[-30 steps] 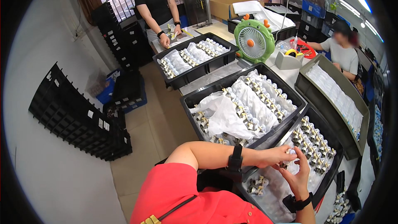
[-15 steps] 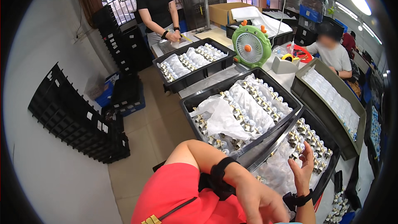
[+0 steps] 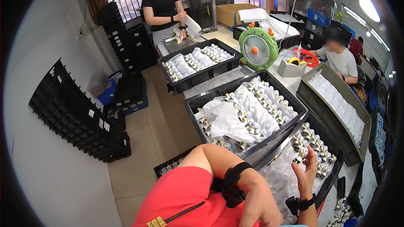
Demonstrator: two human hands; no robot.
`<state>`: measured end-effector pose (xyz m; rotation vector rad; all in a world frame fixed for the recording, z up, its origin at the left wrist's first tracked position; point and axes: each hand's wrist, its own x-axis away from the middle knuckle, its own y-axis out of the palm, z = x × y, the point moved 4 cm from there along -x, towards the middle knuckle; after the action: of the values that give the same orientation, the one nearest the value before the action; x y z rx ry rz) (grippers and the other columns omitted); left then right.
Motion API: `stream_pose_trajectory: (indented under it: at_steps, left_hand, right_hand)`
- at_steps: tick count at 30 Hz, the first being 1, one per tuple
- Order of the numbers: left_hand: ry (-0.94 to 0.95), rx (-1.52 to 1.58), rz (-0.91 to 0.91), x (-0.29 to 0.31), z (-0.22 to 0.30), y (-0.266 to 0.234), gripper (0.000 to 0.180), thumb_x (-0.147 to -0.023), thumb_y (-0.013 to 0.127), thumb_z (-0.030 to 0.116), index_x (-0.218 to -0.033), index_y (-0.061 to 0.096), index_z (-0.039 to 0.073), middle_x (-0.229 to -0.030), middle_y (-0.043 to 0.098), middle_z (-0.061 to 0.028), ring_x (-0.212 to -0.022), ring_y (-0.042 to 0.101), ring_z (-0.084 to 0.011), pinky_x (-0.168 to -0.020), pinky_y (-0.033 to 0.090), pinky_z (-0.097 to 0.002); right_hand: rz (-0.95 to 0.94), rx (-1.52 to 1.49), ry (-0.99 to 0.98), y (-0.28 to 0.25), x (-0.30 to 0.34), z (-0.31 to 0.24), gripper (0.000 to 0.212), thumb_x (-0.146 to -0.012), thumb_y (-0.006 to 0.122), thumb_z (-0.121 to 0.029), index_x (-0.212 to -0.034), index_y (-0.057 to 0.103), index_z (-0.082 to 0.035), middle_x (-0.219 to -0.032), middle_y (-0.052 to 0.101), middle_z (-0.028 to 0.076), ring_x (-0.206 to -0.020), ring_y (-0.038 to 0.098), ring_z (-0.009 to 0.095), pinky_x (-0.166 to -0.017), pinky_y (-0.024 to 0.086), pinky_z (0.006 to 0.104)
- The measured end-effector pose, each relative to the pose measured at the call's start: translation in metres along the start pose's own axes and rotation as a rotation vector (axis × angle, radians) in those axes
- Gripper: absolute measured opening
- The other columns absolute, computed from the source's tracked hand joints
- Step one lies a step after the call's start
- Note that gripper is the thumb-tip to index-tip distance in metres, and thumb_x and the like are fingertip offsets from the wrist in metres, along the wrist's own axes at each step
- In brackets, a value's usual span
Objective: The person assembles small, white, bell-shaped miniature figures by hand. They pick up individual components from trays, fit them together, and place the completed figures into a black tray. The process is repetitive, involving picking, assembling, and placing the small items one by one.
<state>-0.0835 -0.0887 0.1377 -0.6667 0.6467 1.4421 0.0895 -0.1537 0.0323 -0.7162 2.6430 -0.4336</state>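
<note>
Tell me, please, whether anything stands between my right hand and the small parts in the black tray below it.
Nothing visible stands in the way: the right hand is right by the small parts, and the white sheet in the black tray does not cover them.

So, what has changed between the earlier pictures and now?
The left hand has moved away from the right hand, back toward the body. The right hand stays by the small gold and white fittings. Neither hand's grip can be told. The person in the black top has raised a white flat item. The green plastic animal-shaped fan and black rectangular trays stayed in place.
</note>
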Motion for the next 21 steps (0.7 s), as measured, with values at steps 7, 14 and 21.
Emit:
stream_pose_trajectory:
  at_steps: [7,14,21]
  left_hand:
    - [-0.057,-0.031,0.001,0.013,-0.006,-0.003,0.058,-0.083,0.065,0.033,-0.121,0.048,-0.008,-0.123,0.052,-0.0195,-0.112,0.048,-0.0274,-0.092,0.039,-0.0394]
    - [0.114,-0.072,-0.013,0.000,0.005,0.001,0.061,-0.084,0.065,0.031,-0.126,0.043,-0.008,-0.129,0.049,-0.0191,-0.115,0.047,-0.0281,-0.091,0.040,-0.0391]
    - [-0.112,0.204,0.020,0.015,-0.007,0.000,0.069,-0.079,0.071,0.028,-0.128,0.041,-0.008,-0.131,0.047,-0.0162,-0.116,0.044,-0.0231,-0.092,0.039,-0.0376]
  right_hand:
    - [-0.024,-0.016,0.020,0.001,-0.001,0.005,0.073,-0.064,0.071,-0.016,-0.131,0.044,-0.006,-0.114,0.049,0.003,-0.097,0.046,0.014,-0.085,0.038,0.0284]
    - [-0.034,0.018,0.026,0.001,0.000,0.007,0.073,-0.065,0.072,-0.018,-0.132,0.044,-0.007,-0.113,0.048,0.001,-0.096,0.046,0.013,-0.086,0.038,0.0283]
    - [-0.041,-0.006,0.037,0.004,0.002,0.005,0.073,-0.063,0.071,-0.011,-0.130,0.044,-0.005,-0.116,0.049,0.004,-0.098,0.046,0.014,-0.083,0.039,0.0286]
